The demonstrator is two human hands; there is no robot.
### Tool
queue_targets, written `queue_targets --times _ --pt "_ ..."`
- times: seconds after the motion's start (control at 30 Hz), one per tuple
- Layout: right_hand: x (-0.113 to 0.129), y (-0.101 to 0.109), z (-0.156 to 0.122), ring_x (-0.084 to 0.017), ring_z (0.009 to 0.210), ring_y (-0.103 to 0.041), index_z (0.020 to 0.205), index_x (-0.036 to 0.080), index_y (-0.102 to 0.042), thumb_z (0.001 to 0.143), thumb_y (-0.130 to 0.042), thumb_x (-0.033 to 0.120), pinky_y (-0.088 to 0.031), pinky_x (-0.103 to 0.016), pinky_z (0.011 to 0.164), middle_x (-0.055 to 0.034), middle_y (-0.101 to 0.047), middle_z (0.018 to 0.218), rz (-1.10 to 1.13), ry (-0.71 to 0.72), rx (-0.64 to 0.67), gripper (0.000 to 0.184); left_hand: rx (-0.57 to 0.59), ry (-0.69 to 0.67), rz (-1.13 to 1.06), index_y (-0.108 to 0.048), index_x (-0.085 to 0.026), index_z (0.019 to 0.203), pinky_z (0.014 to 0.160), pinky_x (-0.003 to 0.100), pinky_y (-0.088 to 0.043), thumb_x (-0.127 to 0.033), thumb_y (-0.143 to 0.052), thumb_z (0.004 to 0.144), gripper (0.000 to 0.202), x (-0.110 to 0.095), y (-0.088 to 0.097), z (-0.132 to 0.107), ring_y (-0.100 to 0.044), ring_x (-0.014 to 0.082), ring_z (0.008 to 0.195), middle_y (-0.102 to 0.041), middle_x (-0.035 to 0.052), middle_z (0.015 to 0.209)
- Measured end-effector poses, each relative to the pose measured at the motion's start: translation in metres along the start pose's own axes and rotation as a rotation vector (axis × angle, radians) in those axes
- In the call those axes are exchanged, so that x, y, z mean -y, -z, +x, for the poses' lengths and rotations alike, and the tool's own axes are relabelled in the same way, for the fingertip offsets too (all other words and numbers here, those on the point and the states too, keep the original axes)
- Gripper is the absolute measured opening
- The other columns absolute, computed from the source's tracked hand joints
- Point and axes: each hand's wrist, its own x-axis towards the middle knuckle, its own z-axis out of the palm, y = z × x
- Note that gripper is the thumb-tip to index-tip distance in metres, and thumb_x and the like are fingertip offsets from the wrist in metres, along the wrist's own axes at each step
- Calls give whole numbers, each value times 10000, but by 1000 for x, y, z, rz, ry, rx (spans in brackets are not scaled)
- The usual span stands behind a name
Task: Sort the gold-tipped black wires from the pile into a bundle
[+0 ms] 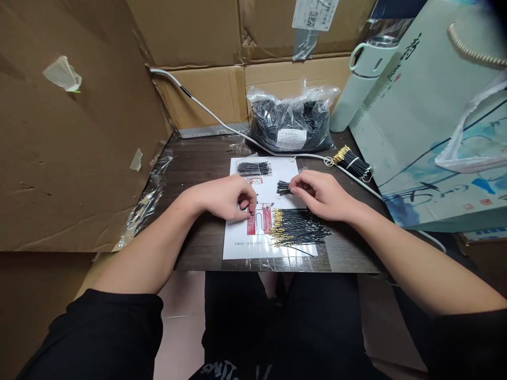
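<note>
My left hand (225, 198) rests on a white printed sheet (237, 243), its fingers pinched closed near the sheet's red diagram (259, 221); what it pinches is too small to name. My right hand (320, 194) is closed on a small bundle of black wires (282, 188) and holds it over the sheet. A loose pile of black wires with gold terminals (297, 228) lies on the sheet just below my right hand. A tied black wire bundle (253, 168) lies at the sheet's top.
A dark wooden table (198, 169) is walled by cardboard boxes (71, 137) at left and back. A plastic bag of black wires (291, 124) sits at the back, a white cable (206, 111) runs across, another gold-tipped bundle (352, 161) lies right, beside a white flask (362, 79) and a paper bag (431, 121).
</note>
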Motion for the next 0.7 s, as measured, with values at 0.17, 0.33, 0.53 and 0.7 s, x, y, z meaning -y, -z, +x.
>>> queue_targets --times 0.17,0.33,0.53,0.7 --pt "-3 1 1 -169 780 -594 1020 178 -678 1064 -610 210 -457 -320 709 -50 -687 933 -29 21 -40 87 -4 -51 -4 -861 -199 884 624 243 -443 -162 -731 801 159 4 -3 3 -631 138 677 -750 29 793" --pt "-2 2 1 -157 773 -577 1028 177 -668 1070 -594 188 -450 -314 708 -43 -672 931 -15 78 -34 86 -14 -60 -4 -833 -172 833 622 245 -451 -143 -726 790 119 1 -7 6 -618 135 653 -733 25 749" --pt "-1 1 1 -165 770 -549 1041 182 -644 1066 -573 157 -440 -327 705 -55 -660 943 -27 133 -23 79 -61 -72 -7 -784 -163 758 629 242 -456 -102 -708 730 102 -7 -11 9 -593 119 632 -702 6 708" --pt "7 1 0 -168 778 -562 1045 187 -643 1075 -574 155 -449 -333 708 -56 -670 951 -8 133 -32 82 -209 -97 -90 -772 -166 800 596 231 -437 -120 -723 779 70 -10 -22 13 -552 98 593 -664 -14 666"
